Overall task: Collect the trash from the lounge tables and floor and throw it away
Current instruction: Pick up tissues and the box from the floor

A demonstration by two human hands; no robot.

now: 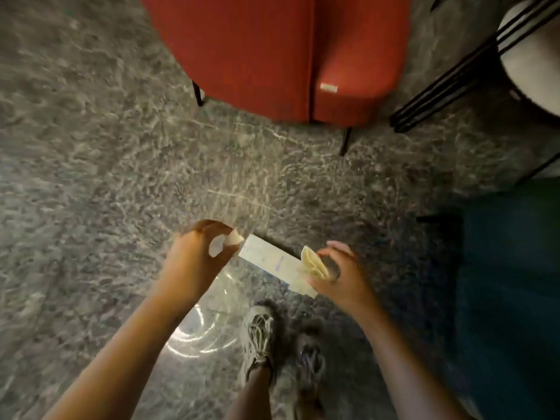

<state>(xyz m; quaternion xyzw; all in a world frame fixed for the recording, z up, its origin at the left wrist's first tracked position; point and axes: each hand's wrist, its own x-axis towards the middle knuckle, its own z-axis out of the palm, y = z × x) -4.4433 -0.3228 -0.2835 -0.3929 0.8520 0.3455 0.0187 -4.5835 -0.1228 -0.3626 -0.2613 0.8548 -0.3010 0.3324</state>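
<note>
Napkin (313, 263) lies half-hidden in right hand (342, 287), scrap (235, 237) in left hand (191, 263).

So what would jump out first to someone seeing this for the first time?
Probably the big red armchair at the top, bright against the grey marbled floor. Then, low in the middle, the two bare hands: the left hand pinches a white paper scrap, the right hand grips a folded cream napkin, with a long white strip between them.
</note>
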